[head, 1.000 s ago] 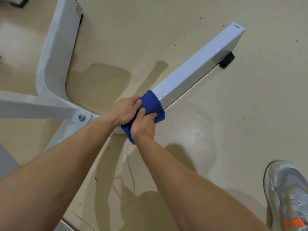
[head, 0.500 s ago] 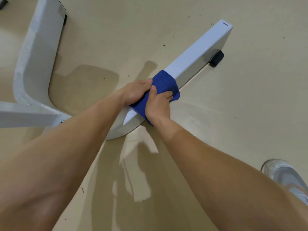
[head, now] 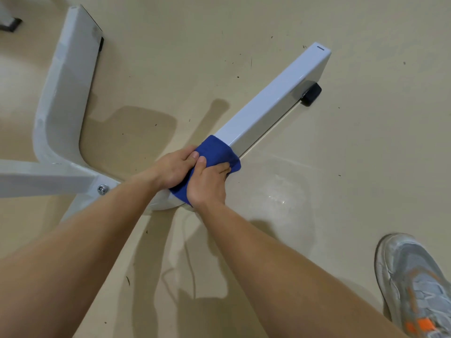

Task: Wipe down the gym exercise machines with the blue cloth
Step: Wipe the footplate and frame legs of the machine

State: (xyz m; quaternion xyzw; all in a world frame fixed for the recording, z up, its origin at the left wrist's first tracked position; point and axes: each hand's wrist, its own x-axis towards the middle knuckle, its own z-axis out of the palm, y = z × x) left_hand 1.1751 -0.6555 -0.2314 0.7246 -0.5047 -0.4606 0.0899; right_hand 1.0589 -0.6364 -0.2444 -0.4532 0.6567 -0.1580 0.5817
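Gripping the blue cloth (head: 214, 152) wrapped over the white frame leg (head: 273, 106), left hand (head: 174, 168) and right hand (head: 207, 184) curl around it, side by side.

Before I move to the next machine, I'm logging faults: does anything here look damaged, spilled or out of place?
The white frame leg looks sound, its black foot in place. Only the floor stands out: scattered dark specks, and a glossy patch beside the leg that may be wet.
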